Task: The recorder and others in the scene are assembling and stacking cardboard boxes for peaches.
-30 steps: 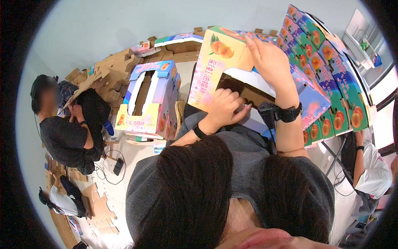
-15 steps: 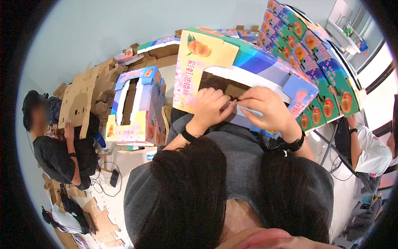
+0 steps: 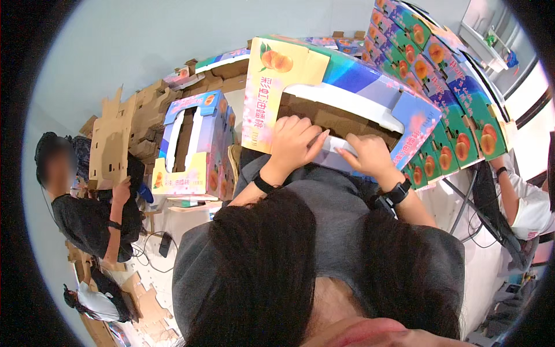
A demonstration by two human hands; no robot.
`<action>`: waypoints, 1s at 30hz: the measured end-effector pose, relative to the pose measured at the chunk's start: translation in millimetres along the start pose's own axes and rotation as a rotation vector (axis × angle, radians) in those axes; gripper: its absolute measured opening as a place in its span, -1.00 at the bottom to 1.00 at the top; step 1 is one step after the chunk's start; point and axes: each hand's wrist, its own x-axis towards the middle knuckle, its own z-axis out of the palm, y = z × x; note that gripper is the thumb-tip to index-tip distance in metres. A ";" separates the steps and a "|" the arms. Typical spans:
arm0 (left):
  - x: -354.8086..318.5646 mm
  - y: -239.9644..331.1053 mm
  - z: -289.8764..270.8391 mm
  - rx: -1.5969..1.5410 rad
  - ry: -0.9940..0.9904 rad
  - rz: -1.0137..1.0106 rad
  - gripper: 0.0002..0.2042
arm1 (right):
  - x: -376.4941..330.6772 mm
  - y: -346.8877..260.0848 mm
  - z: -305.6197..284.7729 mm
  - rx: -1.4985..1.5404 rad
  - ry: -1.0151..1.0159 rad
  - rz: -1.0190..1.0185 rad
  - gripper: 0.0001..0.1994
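A colourful cardboard fruit box (image 3: pixel 370 92), printed with peaches, lies open in front of my chest, its brown inside showing. My left hand (image 3: pixel 293 141) presses on the near white flap (image 3: pixel 334 147) of the box, fingers curled over its edge. My right hand (image 3: pixel 370 155) grips the same flap from the right side. Both wrists wear dark bands. My long dark hair and grey shirt fill the lower part of the view.
A finished peach box (image 3: pixel 193 144) stands upright to the left. A tall stack of green and blue peach boxes (image 3: pixel 451 87) rises at the right. A person (image 3: pixel 87 214) at left holds flat brown cardboard (image 3: pixel 113 141). Another person's arm (image 3: pixel 523 196) shows at right.
My right hand came down from the top of the box to the near flap beside my left hand. The box has tilted lower and closer to me.
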 end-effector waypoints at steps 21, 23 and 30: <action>-4.6 0.1 3.5 0.055 0.008 0.000 -0.83 | 35.0 11.6 -51.6 0.225 -0.979 0.236 -0.43; -5.0 0.3 2.9 0.050 0.015 -0.002 -0.83 | 35.1 13.9 -44.6 0.180 -0.985 0.228 -0.45; -6.7 3.1 3.2 0.034 0.006 -0.013 -0.84 | 28.7 17.3 -36.9 0.050 -0.928 0.184 -0.48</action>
